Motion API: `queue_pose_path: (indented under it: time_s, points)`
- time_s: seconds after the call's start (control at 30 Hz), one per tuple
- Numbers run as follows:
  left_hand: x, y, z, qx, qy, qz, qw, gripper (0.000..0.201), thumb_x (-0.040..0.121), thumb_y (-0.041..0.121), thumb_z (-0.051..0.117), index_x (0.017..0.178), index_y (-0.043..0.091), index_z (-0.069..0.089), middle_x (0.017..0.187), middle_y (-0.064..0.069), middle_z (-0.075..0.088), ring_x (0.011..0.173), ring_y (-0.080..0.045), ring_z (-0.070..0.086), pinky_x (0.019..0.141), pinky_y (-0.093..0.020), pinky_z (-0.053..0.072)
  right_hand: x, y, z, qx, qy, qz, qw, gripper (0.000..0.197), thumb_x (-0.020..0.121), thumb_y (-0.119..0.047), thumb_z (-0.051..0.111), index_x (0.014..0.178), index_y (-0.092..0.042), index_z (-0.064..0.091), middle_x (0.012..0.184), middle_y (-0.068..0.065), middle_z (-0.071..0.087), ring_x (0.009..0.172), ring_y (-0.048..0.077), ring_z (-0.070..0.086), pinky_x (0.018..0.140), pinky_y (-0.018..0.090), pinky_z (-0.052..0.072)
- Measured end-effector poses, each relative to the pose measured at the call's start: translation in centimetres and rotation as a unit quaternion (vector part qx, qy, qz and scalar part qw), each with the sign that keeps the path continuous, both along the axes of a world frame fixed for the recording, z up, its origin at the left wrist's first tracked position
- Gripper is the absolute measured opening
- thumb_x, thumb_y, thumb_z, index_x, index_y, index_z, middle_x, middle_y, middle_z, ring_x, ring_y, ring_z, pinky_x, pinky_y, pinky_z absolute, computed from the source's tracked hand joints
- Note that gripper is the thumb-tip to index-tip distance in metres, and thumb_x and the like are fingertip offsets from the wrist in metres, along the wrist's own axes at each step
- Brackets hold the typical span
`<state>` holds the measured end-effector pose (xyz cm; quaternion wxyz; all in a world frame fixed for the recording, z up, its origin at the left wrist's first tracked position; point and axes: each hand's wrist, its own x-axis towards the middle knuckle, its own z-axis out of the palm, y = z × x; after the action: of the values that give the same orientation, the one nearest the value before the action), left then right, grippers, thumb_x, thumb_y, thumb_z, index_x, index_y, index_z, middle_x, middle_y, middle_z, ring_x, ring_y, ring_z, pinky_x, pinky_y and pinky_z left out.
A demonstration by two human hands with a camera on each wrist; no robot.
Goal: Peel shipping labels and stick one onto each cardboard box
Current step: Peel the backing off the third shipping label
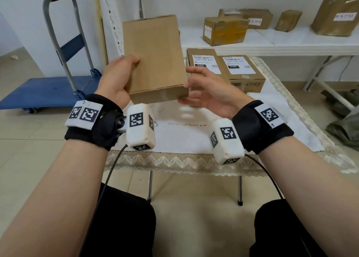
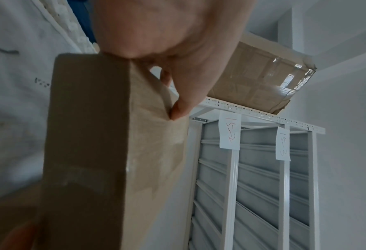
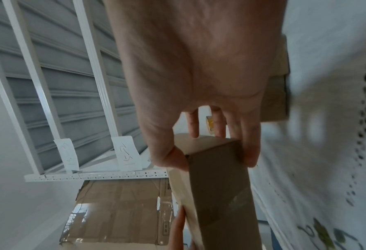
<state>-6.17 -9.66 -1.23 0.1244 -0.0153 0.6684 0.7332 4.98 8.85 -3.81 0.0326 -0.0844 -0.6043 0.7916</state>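
A plain, unlabelled cardboard box is held tilted above the table, its far end raised. My left hand grips its left edge, thumb on the top face and the other fingers hidden beneath. My right hand is at the near right corner, thumb on the top edge and fingers down the far side of the box. Two boxes with white shipping labels sit on the table behind. No loose label shows.
The table carries a white lace-edged cloth. Behind it a white shelf holds several taped boxes. A blue platform trolley stands on the floor at left. Dark bags lie at right.
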Motion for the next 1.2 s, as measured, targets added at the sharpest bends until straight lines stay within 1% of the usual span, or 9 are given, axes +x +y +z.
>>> queue_pose_path:
  time_s: [0.13,0.23,0.3,0.5,0.7,0.87,0.97,1.07,1.2]
  points:
    - [1.0,1.2,0.2,0.046,0.007,-0.082,0.996,0.047,0.094,0.027,0.072,0.138,0.022,0.057,0.123,-0.002,0.071,0.11,-0.018,0.07,0.084,-0.036,0.063,2.4,1.9,0.7,0.06,0.0,-0.028,0.998,0.04,0.098,-0.021,0.065,0.134,-0.015,0.049,0.088,-0.003,0.074,0.083,0.017,0.072,0.083,0.037,0.06]
    - [1.9,1.9,0.4,0.034,-0.001,-0.139,0.99,0.062,0.091,0.026,0.076,0.147,0.021,0.049,0.13,-0.006,0.065,0.115,-0.021,0.066,0.085,-0.035,0.063,4.3,3.3,1.0,0.061,0.006,-0.055,0.997,0.026,0.102,-0.036,0.058,0.116,-0.014,0.056,0.073,-0.01,0.069,0.061,0.005,0.066,0.062,0.022,0.051]
    - [2.6,2.6,0.5,0.007,0.003,-0.192,0.981,0.06,0.092,0.025,0.074,0.146,0.019,0.05,0.126,-0.005,0.067,0.107,-0.018,0.069,0.075,-0.03,0.063,5.4,4.1,0.9,0.073,0.01,-0.067,0.995,0.022,0.104,-0.038,0.053,0.108,-0.018,0.057,0.064,-0.013,0.063,0.054,0.002,0.058,0.062,0.021,0.045]
    - [4.0,4.0,0.0,-0.072,0.021,-0.297,0.952,0.069,0.084,0.026,0.079,0.146,0.013,0.05,0.121,-0.006,0.07,0.097,-0.018,0.075,0.073,-0.033,0.063,7.5,5.7,-0.8,0.104,-0.025,-0.13,0.986,0.056,0.092,-0.045,0.067,0.135,-0.012,0.053,0.078,-0.007,0.061,0.065,0.013,0.048,0.059,0.02,0.043]
    - [5.0,4.2,-0.6,-0.168,0.042,-0.346,0.922,0.037,0.091,0.038,0.071,0.121,0.017,0.067,0.112,-0.006,0.073,0.109,-0.027,0.072,0.092,-0.038,0.059,8.8,6.3,-1.4,0.131,-0.091,-0.117,0.98,0.074,0.072,-0.049,0.068,0.138,-0.022,0.05,0.101,0.007,0.049,0.083,0.022,0.049,0.059,0.025,0.047]
    - [5.0,3.8,-1.1,-0.221,0.037,-0.366,0.903,0.054,0.093,0.052,0.063,0.128,0.011,0.064,0.12,-0.015,0.071,0.093,-0.023,0.072,0.075,-0.031,0.058,9.7,6.6,-1.5,0.165,-0.133,-0.069,0.975,0.05,0.091,-0.037,0.065,0.136,-0.022,0.048,0.096,0.006,0.056,0.079,0.021,0.059,0.066,0.03,0.055]
    - [4.9,3.4,-1.2,-0.247,0.027,-0.386,0.888,0.049,0.094,0.048,0.062,0.121,0.007,0.064,0.106,-0.013,0.072,0.086,-0.025,0.073,0.069,-0.03,0.061,10.1,6.8,-1.6,0.155,-0.135,-0.037,0.978,0.061,0.082,-0.028,0.072,0.137,-0.026,0.044,0.1,0.006,0.059,0.082,0.026,0.063,0.071,0.039,0.056]
    - [4.9,3.1,-1.3,-0.258,0.01,-0.397,0.881,0.036,0.094,0.043,0.063,0.102,0.008,0.063,0.101,-0.015,0.073,0.085,-0.029,0.073,0.072,-0.034,0.064,10.5,6.8,-1.4,0.157,-0.144,0.006,0.977,0.067,0.076,-0.027,0.07,0.137,-0.027,0.043,0.103,0.008,0.061,0.079,0.026,0.065,0.07,0.041,0.055]
    - [5.3,3.2,-1.5,-0.28,-0.006,-0.399,0.873,0.039,0.094,0.045,0.06,0.094,0.006,0.061,0.091,-0.016,0.076,0.077,-0.031,0.074,0.085,-0.041,0.062,10.8,6.5,-1.5,0.156,-0.17,0.018,0.973,0.026,0.098,-0.028,0.058,0.119,-0.017,0.05,0.095,0.008,0.055,0.064,0.016,0.064,0.066,0.038,0.053]
